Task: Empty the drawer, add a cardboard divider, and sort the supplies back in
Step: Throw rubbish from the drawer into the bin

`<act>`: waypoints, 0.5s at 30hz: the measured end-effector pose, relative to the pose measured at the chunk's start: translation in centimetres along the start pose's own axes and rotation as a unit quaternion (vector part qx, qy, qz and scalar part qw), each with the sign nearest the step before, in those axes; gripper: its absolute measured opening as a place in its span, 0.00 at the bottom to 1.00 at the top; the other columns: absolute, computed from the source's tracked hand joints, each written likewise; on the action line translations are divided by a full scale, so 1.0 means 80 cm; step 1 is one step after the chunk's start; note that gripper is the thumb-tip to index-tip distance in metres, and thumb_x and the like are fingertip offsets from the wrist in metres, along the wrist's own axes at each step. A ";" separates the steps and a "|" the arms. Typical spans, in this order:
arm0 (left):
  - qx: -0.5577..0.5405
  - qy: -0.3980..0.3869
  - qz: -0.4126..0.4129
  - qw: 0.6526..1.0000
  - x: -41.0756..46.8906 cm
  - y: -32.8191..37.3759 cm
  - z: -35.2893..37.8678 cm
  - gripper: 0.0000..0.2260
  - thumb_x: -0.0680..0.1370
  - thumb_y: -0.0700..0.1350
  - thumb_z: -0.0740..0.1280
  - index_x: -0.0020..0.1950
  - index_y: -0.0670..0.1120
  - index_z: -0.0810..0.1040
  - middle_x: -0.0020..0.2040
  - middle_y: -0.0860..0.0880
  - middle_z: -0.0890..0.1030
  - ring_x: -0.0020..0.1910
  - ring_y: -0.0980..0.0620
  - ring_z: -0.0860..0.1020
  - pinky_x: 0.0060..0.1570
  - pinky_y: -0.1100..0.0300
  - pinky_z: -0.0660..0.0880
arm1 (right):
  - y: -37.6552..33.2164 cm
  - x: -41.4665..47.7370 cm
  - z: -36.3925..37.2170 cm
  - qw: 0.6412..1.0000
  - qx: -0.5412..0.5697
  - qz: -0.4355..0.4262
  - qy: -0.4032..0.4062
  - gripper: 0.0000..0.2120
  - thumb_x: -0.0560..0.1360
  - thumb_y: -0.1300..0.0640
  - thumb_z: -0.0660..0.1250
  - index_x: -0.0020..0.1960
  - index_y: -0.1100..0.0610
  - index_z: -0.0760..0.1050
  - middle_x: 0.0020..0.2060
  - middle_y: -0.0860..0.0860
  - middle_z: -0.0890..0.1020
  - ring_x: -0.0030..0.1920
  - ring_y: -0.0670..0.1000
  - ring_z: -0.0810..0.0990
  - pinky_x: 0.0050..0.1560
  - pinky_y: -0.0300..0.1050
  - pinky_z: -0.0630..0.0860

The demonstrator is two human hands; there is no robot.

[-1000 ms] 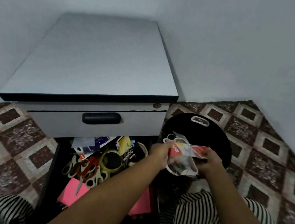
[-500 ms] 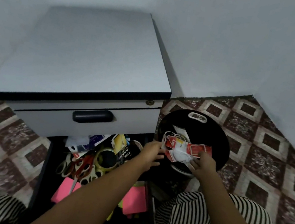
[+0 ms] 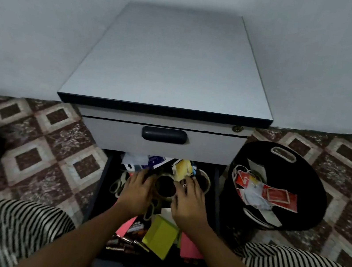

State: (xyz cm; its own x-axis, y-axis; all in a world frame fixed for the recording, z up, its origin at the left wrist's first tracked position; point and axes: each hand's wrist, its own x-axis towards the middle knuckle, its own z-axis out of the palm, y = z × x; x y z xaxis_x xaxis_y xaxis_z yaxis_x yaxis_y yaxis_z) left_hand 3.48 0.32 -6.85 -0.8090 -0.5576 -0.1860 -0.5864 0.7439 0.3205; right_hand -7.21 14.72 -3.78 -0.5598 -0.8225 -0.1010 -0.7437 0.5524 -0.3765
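Note:
The lower drawer [image 3: 101,181] stands pulled out, full of supplies. Both my hands are inside it. My left hand [image 3: 137,188] lies on the left of a tape roll [image 3: 167,197], over scissors [image 3: 116,185]. My right hand [image 3: 189,199] lies on the roll's right, fingertips by a yellow pack [image 3: 181,169]. A second tape roll [image 3: 206,180], a yellow-green note block [image 3: 160,235], pink notes [image 3: 189,247] and small brown tubes [image 3: 126,241] also lie in the drawer. No cardboard divider is in view.
A black round basket [image 3: 315,187] stands on the tiled floor to the right, holding a red packet [image 3: 276,196] and white masks. The grey cabinet top [image 3: 175,63] is bare; the upper drawer with its dark handle [image 3: 164,135] is closed. My striped knees flank the drawer.
The red packet and masks that both hands held over the basket now lie in it. Both hands have moved left into the drawer, either side of the tape roll.

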 end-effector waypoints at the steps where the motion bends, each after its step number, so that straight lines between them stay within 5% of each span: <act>1: 0.018 -0.015 -0.004 1.000 0.003 -0.007 -0.002 0.26 0.74 0.53 0.52 0.66 0.42 0.73 0.64 0.35 0.72 0.64 0.32 0.70 0.58 0.36 0.71 | -0.006 0.009 0.006 0.999 -0.036 -0.013 -0.016 0.23 0.72 0.52 0.57 0.65 0.56 0.73 0.67 0.60 0.71 0.70 0.63 0.66 0.64 0.62 0.69; 3: 0.052 -0.024 -0.007 0.998 0.009 -0.015 -0.009 0.28 0.76 0.55 0.51 0.73 0.44 0.65 0.72 0.36 0.63 0.72 0.34 0.59 0.68 0.38 0.60 | -0.011 0.030 0.017 0.994 -0.108 -0.020 -0.029 0.23 0.68 0.51 0.62 0.61 0.56 0.78 0.64 0.60 0.75 0.67 0.64 0.70 0.61 0.65 0.69; 7: 0.078 -0.053 -0.032 0.995 0.026 -0.023 -0.015 0.28 0.80 0.54 0.54 0.78 0.52 0.48 0.78 0.42 0.43 0.76 0.40 0.41 0.73 0.43 0.45 | -0.013 0.067 0.023 0.978 -0.193 -0.050 -0.067 0.33 0.60 0.49 0.76 0.63 0.59 0.76 0.66 0.65 0.71 0.70 0.65 0.64 0.70 0.64 0.45; 10: 0.071 -0.074 -0.057 0.993 0.041 -0.030 -0.014 0.29 0.80 0.56 0.54 0.77 0.56 0.44 0.77 0.43 0.38 0.75 0.39 0.37 0.71 0.38 0.41 | -0.019 0.089 0.032 0.971 -0.200 -0.089 -0.091 0.33 0.76 0.52 0.61 0.77 0.59 0.52 0.75 0.63 0.48 0.75 0.62 0.40 0.70 0.58 0.29; 15: 0.026 -0.115 -0.099 0.988 0.052 -0.045 -0.004 0.31 0.79 0.60 0.55 0.76 0.59 0.40 0.76 0.46 0.32 0.74 0.40 0.33 0.70 0.37 0.45 | -0.031 0.121 0.046 0.975 -0.158 -0.090 -0.130 0.30 0.80 0.54 0.52 0.77 0.58 0.41 0.76 0.59 0.44 0.76 0.58 0.40 0.73 0.55 0.36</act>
State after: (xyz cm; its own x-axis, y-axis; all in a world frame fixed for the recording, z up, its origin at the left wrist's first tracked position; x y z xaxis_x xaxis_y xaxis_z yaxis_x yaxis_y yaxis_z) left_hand 2.26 -4.81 -8.52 -0.6632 -0.5999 -0.4476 -0.7299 0.6507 0.2094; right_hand -9.41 4.87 -7.22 -0.3282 -0.8943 -0.3042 -0.9200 0.3756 -0.1117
